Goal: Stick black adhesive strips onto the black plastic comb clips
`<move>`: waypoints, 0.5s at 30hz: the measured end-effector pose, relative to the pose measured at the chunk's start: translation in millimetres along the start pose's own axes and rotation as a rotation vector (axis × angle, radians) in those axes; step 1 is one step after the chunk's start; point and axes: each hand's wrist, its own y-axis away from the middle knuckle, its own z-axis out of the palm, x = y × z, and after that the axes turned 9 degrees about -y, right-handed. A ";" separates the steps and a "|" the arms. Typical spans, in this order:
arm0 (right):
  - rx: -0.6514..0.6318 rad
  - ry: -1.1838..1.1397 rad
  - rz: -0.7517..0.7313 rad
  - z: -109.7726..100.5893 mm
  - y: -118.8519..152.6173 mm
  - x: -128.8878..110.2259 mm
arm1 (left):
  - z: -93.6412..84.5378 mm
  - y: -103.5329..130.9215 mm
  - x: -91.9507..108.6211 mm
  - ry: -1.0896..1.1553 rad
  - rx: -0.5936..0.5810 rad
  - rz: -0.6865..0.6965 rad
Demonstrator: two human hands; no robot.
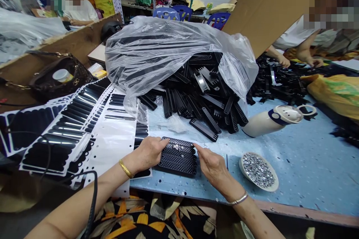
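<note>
A set of black textured strips [177, 160] lies side by side on the blue table, with a few small silver pieces on top. My left hand [148, 153] is closed at its left end, the thumb on the upper left corner. Held at the upper right corner, my right hand [211, 162] has its fingers bent and pressed together, the tips by a tiny silver piece; what they hold, if anything, is too small to name. To the right stands a white bowl [258, 171] of small silver pieces. A thin dark rod [227, 162] lies between hand and bowl.
A plastic bag [157, 44] spills black strips [207, 115] behind the hands. Sheets of black stickers [56, 142] cover the left side. A cream bottle [263, 121] lies at right. Two other people work beyond, one with hands over black parts [275, 78]. A dark cable [94, 201] hangs near my left forearm.
</note>
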 end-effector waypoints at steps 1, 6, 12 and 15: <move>0.010 0.005 0.000 -0.2 -0.1 -0.3 | 0.3 0.1 -0.3 0.002 0.002 0.001; 0.000 0.041 -0.038 -0.2 1.2 -1.3 | 1.7 0.8 -1.2 0.007 0.029 0.007; -0.061 0.250 -0.079 1.3 3.5 0.8 | -1.1 0.2 -0.9 0.015 0.037 0.006; -0.058 0.326 -0.084 0.5 3.0 1.8 | -1.3 0.3 -1.1 0.012 0.044 0.005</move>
